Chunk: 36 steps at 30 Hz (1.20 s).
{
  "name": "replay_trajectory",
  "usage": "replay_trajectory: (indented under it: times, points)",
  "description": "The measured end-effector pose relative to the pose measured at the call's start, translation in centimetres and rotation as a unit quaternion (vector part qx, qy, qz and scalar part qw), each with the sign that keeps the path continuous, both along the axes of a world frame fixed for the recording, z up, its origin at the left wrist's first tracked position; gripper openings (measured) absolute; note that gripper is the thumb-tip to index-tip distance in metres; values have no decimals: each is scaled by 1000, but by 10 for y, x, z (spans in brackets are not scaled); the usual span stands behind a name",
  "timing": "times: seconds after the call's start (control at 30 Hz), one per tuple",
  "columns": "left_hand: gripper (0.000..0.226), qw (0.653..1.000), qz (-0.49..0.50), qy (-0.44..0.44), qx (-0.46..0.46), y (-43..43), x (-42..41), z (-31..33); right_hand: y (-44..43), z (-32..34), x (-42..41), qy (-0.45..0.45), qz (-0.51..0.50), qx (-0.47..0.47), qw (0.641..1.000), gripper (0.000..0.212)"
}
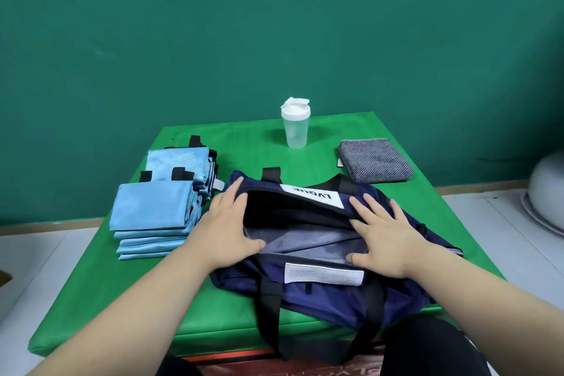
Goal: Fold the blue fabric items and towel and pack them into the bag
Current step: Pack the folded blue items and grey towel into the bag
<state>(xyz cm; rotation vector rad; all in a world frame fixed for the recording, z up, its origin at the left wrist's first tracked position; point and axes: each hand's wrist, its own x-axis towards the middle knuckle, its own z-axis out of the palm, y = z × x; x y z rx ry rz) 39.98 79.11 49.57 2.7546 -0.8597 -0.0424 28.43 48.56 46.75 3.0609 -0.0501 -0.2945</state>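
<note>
Spreading the bag's mouth, you have both hands laid flat on its rim: your left hand [225,229] presses the left end and your right hand [386,236] the right, fingers [375,207] straight and splayed, gripping nothing. That likely stops the soft navy bag [329,299] from sagging shut, so its grey lining lies exposed for loading. The blue fabric items [149,207] sit folded in two stacks on the table [244,143], just left of the bag. The folded towel [375,162] lies behind it on the right, near a shaker bottle [295,128].
</note>
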Motion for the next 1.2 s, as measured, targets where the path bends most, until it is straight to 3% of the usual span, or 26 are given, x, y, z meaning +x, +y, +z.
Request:
replay_trajectory:
  times: [0.17, 0.3, 0.53, 0.67, 0.8, 1.0, 1.2]
  points:
    - [105, 995, 20, 81, -55, -7, 22, -11, -7, -6, 10, -64, -14, 46, 997, 105]
    - [115, 995, 18, 97, 8, -2, 31, -34, -11, -19, 14, -84, -6, 72, 994, 101]
    - [96, 989, 27, 141, -42, -1, 29, -63, -17, -41, 21, -90, -5, 61, 994, 100]
    - [102, 988, 6, 141, -57, -9, 12, -47, -33, -32, 30, -100, -9, 53, 993, 105]
    - [93, 992, 5, 125, -27, -25, -23, -26, -50, -4, 39, -131, -25, 36, 990, 113]
    - [112, 995, 40, 91, -4, -25, -43, -11, -44, 6, 10, -130, -8, 8, 991, 122]
    - [98, 998, 22, 48, 24, -23, -64, -2, -38, 6, -22, -123, -46, 15, 991, 137]
